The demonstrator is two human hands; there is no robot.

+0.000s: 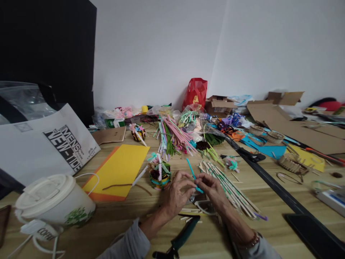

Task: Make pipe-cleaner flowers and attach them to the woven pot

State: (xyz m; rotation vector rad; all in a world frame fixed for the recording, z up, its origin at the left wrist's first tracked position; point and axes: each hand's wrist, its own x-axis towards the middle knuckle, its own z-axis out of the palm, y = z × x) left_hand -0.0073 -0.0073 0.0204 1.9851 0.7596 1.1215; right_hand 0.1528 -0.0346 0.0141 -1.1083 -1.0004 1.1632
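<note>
A teal pipe cleaner (190, 167) is pinched between both hands over the middle of the table, one end pointing up and a short end showing below the fingers. My left hand (178, 192) has its thumb and fingers closed on it from the left. From the right, my right hand (214, 189) grips it with thumb and forefinger. Just left of my left hand stands a small round basket (161, 177) decorated with fuzzy coloured stems. Beside my right hand lies a bundle of thin sticks (229, 189) patterned in green. Dark-handled pliers (186, 233) rest below, near short cut stick pieces.
Bunches of coloured pipe cleaners (176, 135) lie behind the hands. At left are yellow sheets (132, 162), a white lidded bucket (51, 201) and a white paper bag (40, 144). A black strap (266, 183) crosses the right side, near woven rings (292, 163) and cardboard (296, 133).
</note>
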